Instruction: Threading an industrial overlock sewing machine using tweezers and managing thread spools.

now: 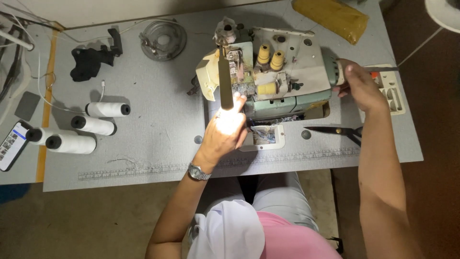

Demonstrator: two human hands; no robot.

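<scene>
A pale green and cream overlock sewing machine point(287, 72) with yellow knobs sits on the grey table point(158, 129). My left hand point(225, 132), brightly lit and with a wristwatch on the wrist, is at the machine's front near the needle area, fingers curled at its open front; whether it grips anything is not clear. My right hand point(359, 86) is closed on the handwheel at the machine's right end. A white plate with scraps of fabric point(266, 136) lies just below the machine.
Black scissors point(338, 131) lie to the right of the plate. Three white thread cones point(81, 127) lie at the left, a phone point(12, 144) at the table's left edge. A round metal part point(163, 39), black cloth point(88, 62), a yellow bag point(330, 17).
</scene>
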